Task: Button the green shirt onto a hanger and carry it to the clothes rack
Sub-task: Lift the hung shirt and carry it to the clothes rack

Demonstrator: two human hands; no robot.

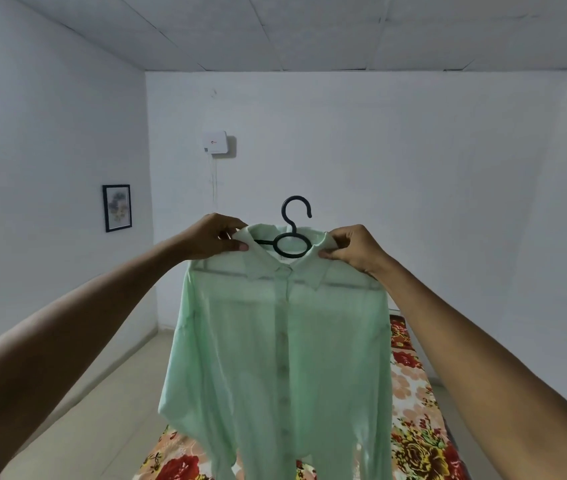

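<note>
Green shirt (275, 341) | sheer, buttoned | on black hanger (290, 233)

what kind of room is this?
Probably a plain bedroom at home: a floral bedspread lies low behind the green shirt, a framed picture hangs on the bare white wall, and a small white box is mounted higher up. No clothes rack shows.

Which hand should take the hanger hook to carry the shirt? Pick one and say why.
Right, though it is close. The right hand pinches the collar of the green shirt, the hook opens toward it, and the left hand can keep holding.
</note>
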